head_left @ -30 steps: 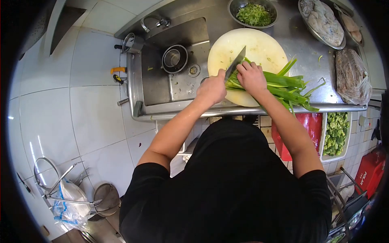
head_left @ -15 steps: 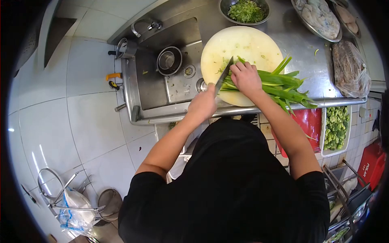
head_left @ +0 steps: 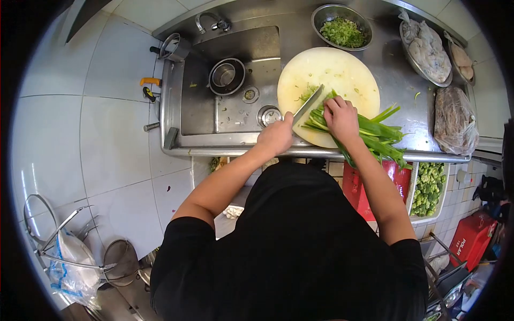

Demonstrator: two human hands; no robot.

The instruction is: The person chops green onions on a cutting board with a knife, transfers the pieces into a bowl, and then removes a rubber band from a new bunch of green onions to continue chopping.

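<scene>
My left hand point(head_left: 277, 136) grips the handle of a kitchen knife point(head_left: 309, 105), its blade slanting up and right over the round cutting board point(head_left: 294, 67). Beneath my right hand point(head_left: 341, 119) lies a bunch of green onions point(head_left: 377, 131); my fingers are curled over it near the cut end, right of the blade. The long green leaves trail right, past the board and over the counter's front edge. A small heap of chopped green pieces point(head_left: 309, 94) sits on the board by the knife's left side. Behind the board stands a metal bowl point(head_left: 317, 24) with chopped greens point(head_left: 342, 33).
A sink point(head_left: 203, 120) with nested metal pots point(head_left: 226, 76) is at left, below a faucet point(head_left: 213, 23). On the right are bowls with bagged food point(head_left: 431, 56) and a plastic-wrapped brown bundle point(head_left: 455, 120). Under the counter edge sit a red container point(head_left: 356, 190) and a broccoli tray point(head_left: 428, 187).
The knife blade has come away from my right hand and now lies lower and more slanted. My right hand stays on the green onions. The whole view has shifted slightly.
</scene>
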